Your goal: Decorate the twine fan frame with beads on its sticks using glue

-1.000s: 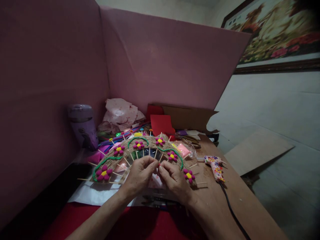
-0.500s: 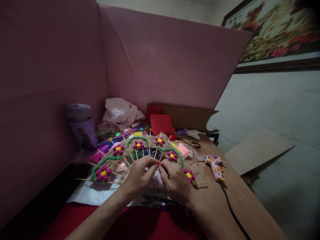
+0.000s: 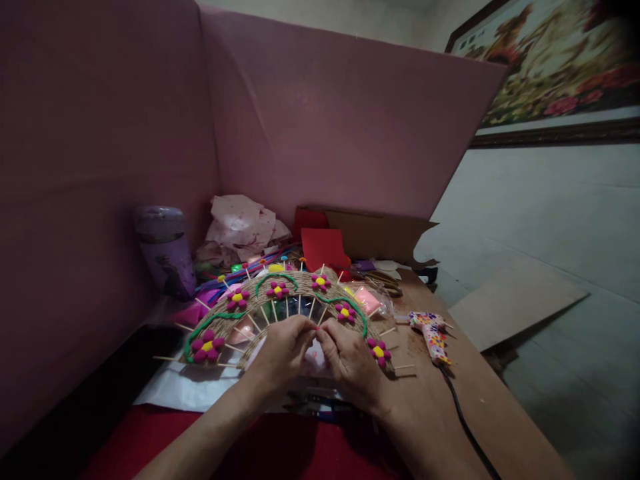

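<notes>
A half-round woven twine piece [image 3: 260, 300] on wooden sticks lies in front of me, decorated with pink clay flowers [image 3: 207, 347] and a green clay vine [image 3: 210, 323]. My left hand [image 3: 280, 353] and my right hand [image 3: 350, 360] meet at its inner edge, fingertips pinched together on a tiny pink bit of clay [image 3: 318, 328]. Both hands rest close above the white sheet [image 3: 180, 390] under the piece.
A flower-patterned glue gun [image 3: 433, 333] with a black cord [image 3: 465, 427] lies right of my hands on the wooden table [image 3: 490, 413]. A purple cup [image 3: 165, 250], crumpled paper [image 3: 243, 227], red sheets [image 3: 323, 248] and a cardboard box [image 3: 375, 233] sit behind. Pink boards [image 3: 325, 127] wall the back and left.
My fingertips have shifted slightly against each other on the small pink clay bit; the hands stay in the same spot. Nothing else has moved.
</notes>
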Action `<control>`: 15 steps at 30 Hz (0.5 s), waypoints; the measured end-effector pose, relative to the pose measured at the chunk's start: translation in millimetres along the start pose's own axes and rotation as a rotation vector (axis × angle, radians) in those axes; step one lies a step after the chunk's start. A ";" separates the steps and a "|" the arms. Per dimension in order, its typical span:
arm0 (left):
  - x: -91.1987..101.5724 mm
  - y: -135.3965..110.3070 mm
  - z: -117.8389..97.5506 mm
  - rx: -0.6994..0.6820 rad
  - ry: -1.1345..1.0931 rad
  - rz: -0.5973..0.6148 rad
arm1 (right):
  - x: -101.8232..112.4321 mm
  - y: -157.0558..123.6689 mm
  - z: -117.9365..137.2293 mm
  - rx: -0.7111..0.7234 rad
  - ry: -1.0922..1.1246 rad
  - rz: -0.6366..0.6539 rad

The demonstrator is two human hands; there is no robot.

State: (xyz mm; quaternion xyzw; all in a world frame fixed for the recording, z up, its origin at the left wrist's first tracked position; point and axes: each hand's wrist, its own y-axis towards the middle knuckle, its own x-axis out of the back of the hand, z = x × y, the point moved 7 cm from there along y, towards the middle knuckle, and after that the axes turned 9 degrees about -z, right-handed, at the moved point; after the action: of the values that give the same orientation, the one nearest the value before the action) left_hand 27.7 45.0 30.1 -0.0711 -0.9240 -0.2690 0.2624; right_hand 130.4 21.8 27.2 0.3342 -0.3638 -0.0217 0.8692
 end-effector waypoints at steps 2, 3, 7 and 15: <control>-0.3 -0.4 -1.1 -0.030 0.035 0.004 | -1.6 -0.1 -0.9 0.035 -0.030 0.015; -0.3 -0.5 -1.4 -0.033 0.038 0.003 | -2.6 -0.4 -1.1 0.051 -0.035 0.023; 0.6 -0.1 -3.1 -0.022 0.028 -0.008 | -4.6 -1.2 -1.2 0.079 -0.019 0.030; -3.8 -1.2 -0.6 -0.008 0.083 0.043 | -5.1 -1.5 0.3 0.066 -0.075 0.020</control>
State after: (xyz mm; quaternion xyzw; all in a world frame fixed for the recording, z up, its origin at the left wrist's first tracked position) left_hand 30.9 43.7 28.0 -0.0809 -0.9094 -0.2697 0.3061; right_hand 126.7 21.9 23.3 0.3582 -0.4001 -0.0138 0.8435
